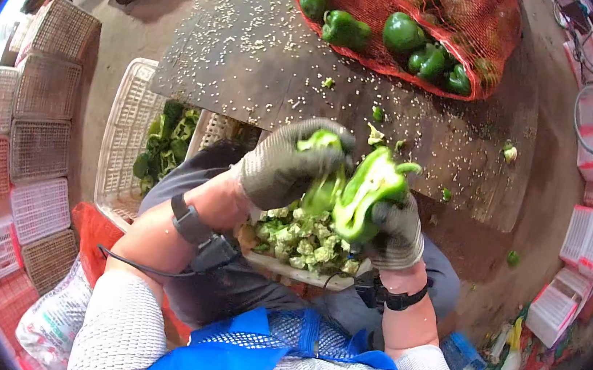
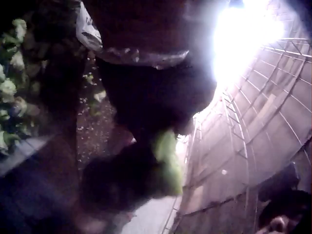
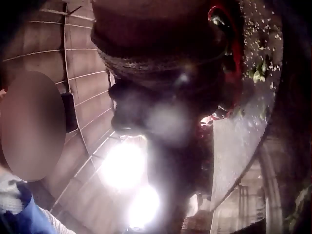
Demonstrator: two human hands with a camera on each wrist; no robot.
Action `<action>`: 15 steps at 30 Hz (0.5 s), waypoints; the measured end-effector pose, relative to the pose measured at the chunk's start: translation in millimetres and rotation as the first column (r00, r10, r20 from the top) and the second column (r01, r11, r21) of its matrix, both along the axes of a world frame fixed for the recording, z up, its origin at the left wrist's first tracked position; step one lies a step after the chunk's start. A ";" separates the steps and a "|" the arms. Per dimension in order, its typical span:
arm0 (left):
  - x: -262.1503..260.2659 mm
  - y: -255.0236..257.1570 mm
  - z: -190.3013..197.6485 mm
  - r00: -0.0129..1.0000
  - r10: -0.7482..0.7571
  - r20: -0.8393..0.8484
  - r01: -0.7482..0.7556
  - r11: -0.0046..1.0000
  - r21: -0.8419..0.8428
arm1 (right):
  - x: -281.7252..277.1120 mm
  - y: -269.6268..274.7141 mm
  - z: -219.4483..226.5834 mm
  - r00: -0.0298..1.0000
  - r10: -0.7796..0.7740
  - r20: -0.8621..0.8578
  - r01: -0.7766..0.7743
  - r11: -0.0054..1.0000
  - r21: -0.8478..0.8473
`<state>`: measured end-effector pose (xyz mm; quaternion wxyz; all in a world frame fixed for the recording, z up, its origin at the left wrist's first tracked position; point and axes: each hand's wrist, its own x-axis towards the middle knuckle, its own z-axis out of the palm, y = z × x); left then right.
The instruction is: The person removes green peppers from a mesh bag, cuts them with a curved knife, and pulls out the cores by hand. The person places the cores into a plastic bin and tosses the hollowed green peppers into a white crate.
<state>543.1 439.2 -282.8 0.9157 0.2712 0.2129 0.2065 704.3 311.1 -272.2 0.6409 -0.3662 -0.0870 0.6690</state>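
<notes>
In the head view the left hand (image 1: 288, 162), in a grey glove, holds a piece of green pepper (image 1: 321, 141), with a blurred pale green part hanging below its fingers. The right hand (image 1: 399, 233), also gloved, grips an opened green pepper (image 1: 372, 194) whose pale inside faces up and left. Both are above a container of pale green pepper cores (image 1: 312, 239) between the legs. In the left wrist view a green piece (image 2: 168, 163) shows beside the dark glove (image 2: 122, 180). The right wrist view shows the glove (image 3: 165, 112) dark, its fingers unclear.
A board (image 1: 246, 48) strewn with seeds and scraps lies ahead, with a red net bag (image 1: 475, 30) of green peppers at its far side. A white crate (image 1: 126, 129) with cut green peppers (image 1: 162, 142) stands at the left. Stacked crates (image 1: 48, 87) line the left edge.
</notes>
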 end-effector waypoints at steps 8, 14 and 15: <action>-123.1 84.7 22.6 0.613 0.774 -0.160 -0.648 0.608 0.459 | -1.1 -4.1 -2.3 0.995 -0.014 0.096 0.015 1.000 -0.005; -277.8 72.0 14.4 0.047 0.889 -0.455 0.144 0.445 0.884 | -1.0 -22.0 22.3 0.806 0.151 0.572 -0.071 0.985 -0.160; -274.4 58.3 16.0 0.044 0.887 -0.460 0.248 0.436 0.865 | -8.4 -21.8 30.6 0.781 0.220 0.585 -0.079 0.963 -0.257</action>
